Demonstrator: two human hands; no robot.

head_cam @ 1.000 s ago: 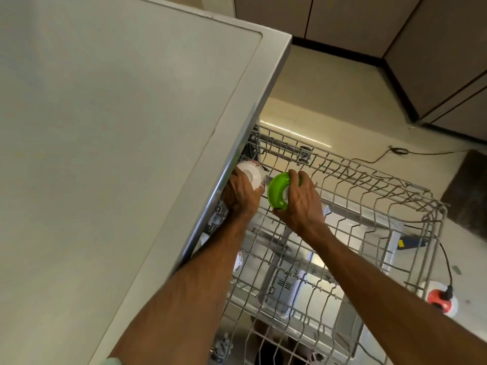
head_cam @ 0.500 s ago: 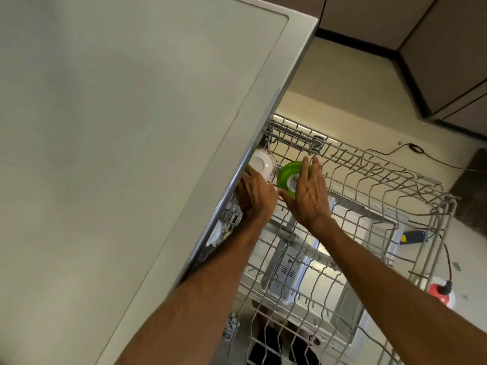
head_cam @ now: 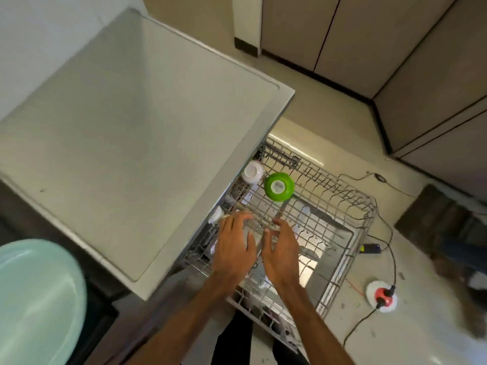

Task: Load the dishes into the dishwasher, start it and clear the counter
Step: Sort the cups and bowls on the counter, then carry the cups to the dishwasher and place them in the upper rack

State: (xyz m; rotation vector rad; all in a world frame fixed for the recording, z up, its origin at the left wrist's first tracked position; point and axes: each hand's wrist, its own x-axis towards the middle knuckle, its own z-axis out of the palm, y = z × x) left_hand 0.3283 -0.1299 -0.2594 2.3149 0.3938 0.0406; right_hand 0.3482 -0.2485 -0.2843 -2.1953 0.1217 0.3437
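A green bowl (head_cam: 279,186) sits upside down at the far end of the pulled-out wire rack (head_cam: 350,233) of the dishwasher. Beside it to the left stands a white cup (head_cam: 253,172), also upside down, half under the counter edge. Another white dish (head_cam: 216,215) shows at the rack's left side. My left hand (head_cam: 233,247) and my right hand (head_cam: 281,250) hover side by side over the middle of the rack, fingers spread and holding nothing.
A grey countertop (head_cam: 131,143) fills the left and overhangs the rack. A pale green basin (head_cam: 34,299) sits at the lower left. On the floor to the right lie cables, a red-and-white socket (head_cam: 382,296) and a dark mat (head_cam: 434,214). Cabinets line the back.
Both hands let go of the white cup and green bowl and drew back toward me over the rack. The view lifted and pulled away.
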